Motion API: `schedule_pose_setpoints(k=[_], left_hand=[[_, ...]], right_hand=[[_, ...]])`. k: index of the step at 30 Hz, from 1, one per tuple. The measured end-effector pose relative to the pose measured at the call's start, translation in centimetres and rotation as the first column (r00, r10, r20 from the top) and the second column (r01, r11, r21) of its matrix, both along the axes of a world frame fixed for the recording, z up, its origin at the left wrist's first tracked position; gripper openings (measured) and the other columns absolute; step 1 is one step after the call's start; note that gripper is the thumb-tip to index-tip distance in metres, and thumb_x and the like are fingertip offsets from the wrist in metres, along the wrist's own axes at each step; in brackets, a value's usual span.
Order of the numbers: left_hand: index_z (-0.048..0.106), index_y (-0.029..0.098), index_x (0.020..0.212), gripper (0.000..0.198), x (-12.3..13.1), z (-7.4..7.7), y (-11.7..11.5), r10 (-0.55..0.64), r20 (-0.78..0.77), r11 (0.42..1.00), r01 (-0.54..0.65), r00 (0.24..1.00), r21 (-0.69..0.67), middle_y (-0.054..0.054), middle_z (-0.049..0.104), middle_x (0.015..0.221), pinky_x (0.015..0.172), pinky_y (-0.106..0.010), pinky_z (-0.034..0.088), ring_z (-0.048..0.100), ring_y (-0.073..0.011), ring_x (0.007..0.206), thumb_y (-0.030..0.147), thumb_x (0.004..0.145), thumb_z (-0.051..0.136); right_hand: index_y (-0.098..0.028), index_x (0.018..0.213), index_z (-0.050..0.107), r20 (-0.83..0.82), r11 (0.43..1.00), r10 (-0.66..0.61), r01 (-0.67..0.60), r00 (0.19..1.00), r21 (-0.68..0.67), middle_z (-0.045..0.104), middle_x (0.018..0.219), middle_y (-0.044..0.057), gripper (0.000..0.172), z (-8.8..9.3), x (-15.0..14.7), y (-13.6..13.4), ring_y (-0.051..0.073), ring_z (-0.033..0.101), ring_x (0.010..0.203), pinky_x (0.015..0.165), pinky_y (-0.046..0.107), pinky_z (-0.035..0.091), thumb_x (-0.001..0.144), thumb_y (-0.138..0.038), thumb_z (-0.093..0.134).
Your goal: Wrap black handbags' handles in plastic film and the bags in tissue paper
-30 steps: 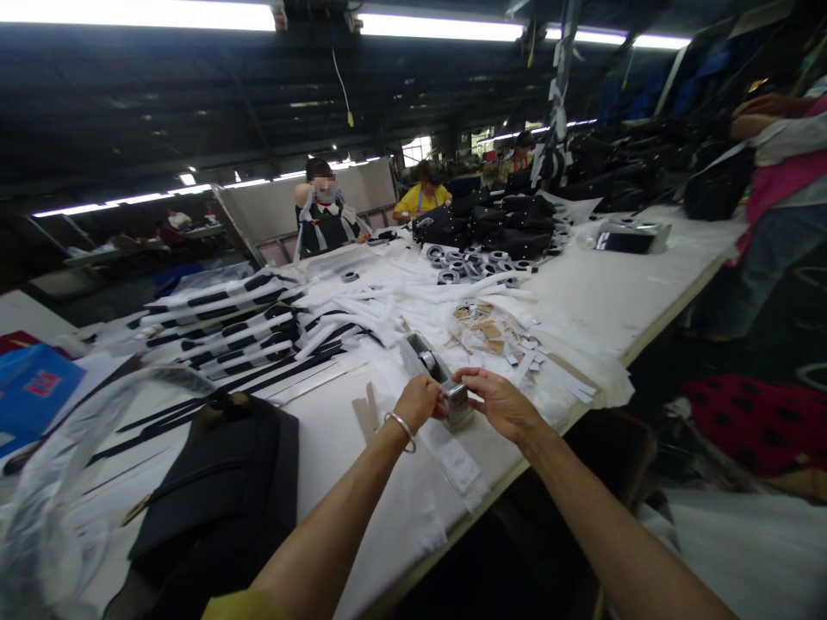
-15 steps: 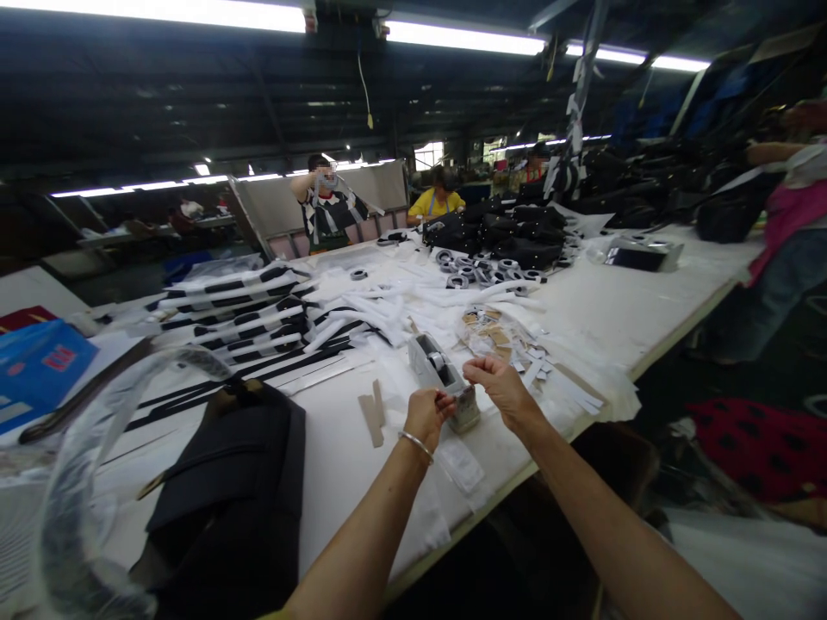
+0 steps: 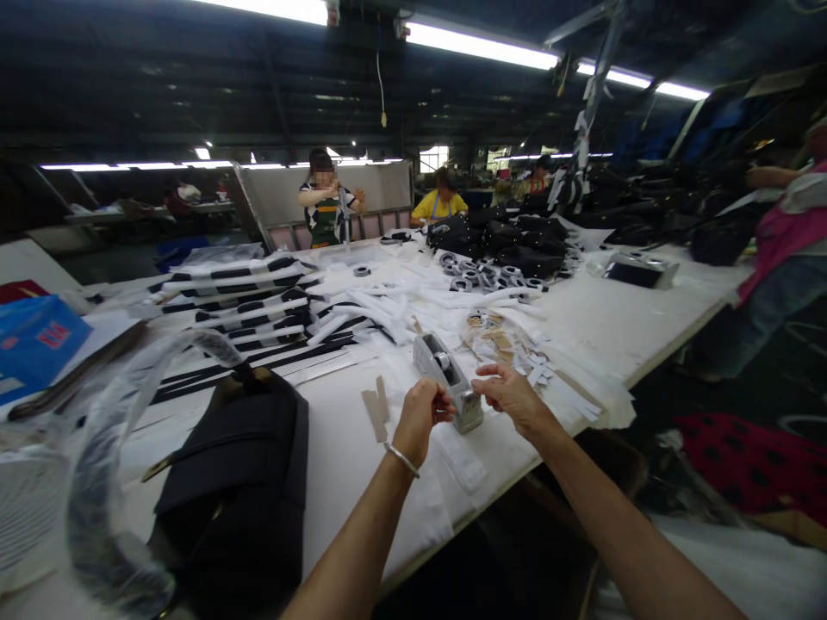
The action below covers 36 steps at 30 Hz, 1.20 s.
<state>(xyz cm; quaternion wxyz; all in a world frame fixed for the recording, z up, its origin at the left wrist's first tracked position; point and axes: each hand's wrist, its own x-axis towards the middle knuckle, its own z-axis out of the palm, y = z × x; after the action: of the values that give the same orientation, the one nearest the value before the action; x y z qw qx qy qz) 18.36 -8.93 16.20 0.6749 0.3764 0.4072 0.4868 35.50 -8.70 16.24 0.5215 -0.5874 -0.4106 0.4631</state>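
A grey tape dispenser (image 3: 463,387) with a roll of tape in it stands on the white table, between and just beyond my hands. My left hand (image 3: 421,418), with a bangle at the wrist, is closed with its fingers curled at the dispenser's near left side; anything in its fingertips is too small to make out. On the other side, my right hand (image 3: 513,399) has its fingers apart by the dispenser's front end, with nothing visible in them. A black bag (image 3: 242,482) with a plastic-wrapped handle (image 3: 96,482) lies to the left.
Cardboard strips (image 3: 375,408) lie left of the dispenser, and a heap of scraps (image 3: 494,331) lies behind it. Wrapped black-and-white straps (image 3: 258,297) are stacked back left. Beyond are tape rolls (image 3: 475,274), black bags (image 3: 517,232), another dispenser (image 3: 639,269) and co-workers.
My right hand's fingers have gone from a pinch to spread apart. My left hand stays closed near the dispenser. Across the table, a co-worker's hands have come down from the raised position.
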Motion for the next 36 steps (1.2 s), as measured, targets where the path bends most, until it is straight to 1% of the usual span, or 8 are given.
schedule_pose_setpoints(k=[5,13,16,19,22,25,29,36], left_hand=[[0.056,0.016,0.069,0.031,0.1,-1.2,-2.6,-0.087,-0.158,0.992,0.100,0.984,0.081,0.001,0.058,0.065,0.056,-0.023,0.043,0.058,-0.0114,0.059,0.045,0.079,0.059],[0.055,0.018,0.071,0.016,0.4,-2.4,-5.1,-0.182,-0.293,0.972,0.216,0.939,0.088,0.000,0.061,0.067,0.057,-0.025,0.043,0.059,-0.0141,0.061,0.027,0.064,0.067],[0.060,0.019,0.071,0.005,0.7,-3.0,-6.8,-0.254,-0.487,0.921,0.363,0.836,0.143,0.001,0.061,0.066,0.060,-0.024,0.041,0.057,-0.0138,0.062,0.022,0.068,0.062],[0.060,0.021,0.067,0.019,1.0,-3.2,-8.1,-0.348,-0.660,0.849,0.522,0.666,0.079,0.003,0.056,0.054,0.058,-0.026,0.039,0.054,-0.0145,0.054,0.028,0.081,0.050],[0.064,0.023,0.079,0.013,1.2,-2.4,-8.3,-0.218,-0.783,0.795,0.571,0.583,0.203,0.000,0.066,0.074,0.074,-0.029,0.042,0.059,-0.0183,0.075,0.018,0.076,0.052],[0.062,0.023,0.085,0.020,1.2,-1.3,-7.0,-0.070,-0.771,0.826,0.470,0.633,0.312,-0.002,0.065,0.091,0.081,-0.030,0.042,0.058,-0.0193,0.087,0.012,0.071,0.054],[0.058,0.020,0.085,0.010,1.1,-0.2,-3.5,0.100,-0.663,0.952,0.122,0.742,0.281,-0.002,0.062,0.082,0.069,-0.028,0.045,0.058,-0.0179,0.077,0.029,0.082,0.054],[0.058,0.017,0.091,0.021,1.8,1.1,1.3,-0.114,-0.477,0.992,0.129,0.871,-0.002,-0.003,0.063,0.090,0.054,-0.022,0.044,0.061,-0.0127,0.068,0.028,0.073,0.064]], right_hand=[[-0.022,0.075,0.059,-0.039,0.998,-0.039,0.037,0.998,-0.051,0.063,0.058,-0.002,0.031,-1.1,0.3,-0.9,0.010,0.044,0.046,0.046,0.025,0.026,0.052,-0.031,0.077],[-0.021,0.066,0.058,-0.099,0.998,-0.003,-0.002,0.995,-0.055,0.061,0.055,-0.002,0.029,-2.3,0.5,-1.1,0.009,0.041,0.045,0.045,0.025,0.026,0.051,-0.034,0.080],[-0.021,0.066,0.059,-0.109,0.999,0.034,-0.037,0.993,-0.032,0.060,0.056,-0.003,0.029,-1.7,0.6,-1.0,0.008,0.039,0.044,0.045,0.025,0.025,0.052,-0.034,0.081],[-0.020,0.066,0.060,-0.108,0.998,0.051,-0.053,0.993,-0.014,0.059,0.054,-0.003,0.028,-1.0,0.6,-0.9,0.008,0.039,0.045,0.045,0.025,0.025,0.053,-0.033,0.081],[-0.020,0.067,0.059,-0.145,0.999,0.042,-0.045,0.988,-0.017,0.061,0.057,-0.003,0.029,-0.4,0.9,-0.7,0.008,0.040,0.046,0.045,0.025,0.026,0.052,-0.032,0.082],[-0.020,0.070,0.060,-0.208,0.999,0.030,-0.035,0.978,-0.021,0.063,0.061,-0.002,0.031,-0.4,1.4,-0.4,0.008,0.041,0.047,0.046,0.025,0.027,0.051,-0.031,0.083],[-0.020,0.071,0.062,-0.280,0.998,0.021,-0.035,0.960,-0.045,0.059,0.059,-0.004,0.032,-0.8,2.2,0.1,0.008,0.042,0.048,0.047,0.024,0.028,0.049,-0.028,0.084],[-0.019,0.070,0.064,-0.375,0.993,0.088,-0.112,0.923,-0.043,0.061,0.064,-0.002,0.028,-1.9,2.2,0.3,0.007,0.042,0.050,0.048,0.024,0.030,0.053,-0.030,0.084]])
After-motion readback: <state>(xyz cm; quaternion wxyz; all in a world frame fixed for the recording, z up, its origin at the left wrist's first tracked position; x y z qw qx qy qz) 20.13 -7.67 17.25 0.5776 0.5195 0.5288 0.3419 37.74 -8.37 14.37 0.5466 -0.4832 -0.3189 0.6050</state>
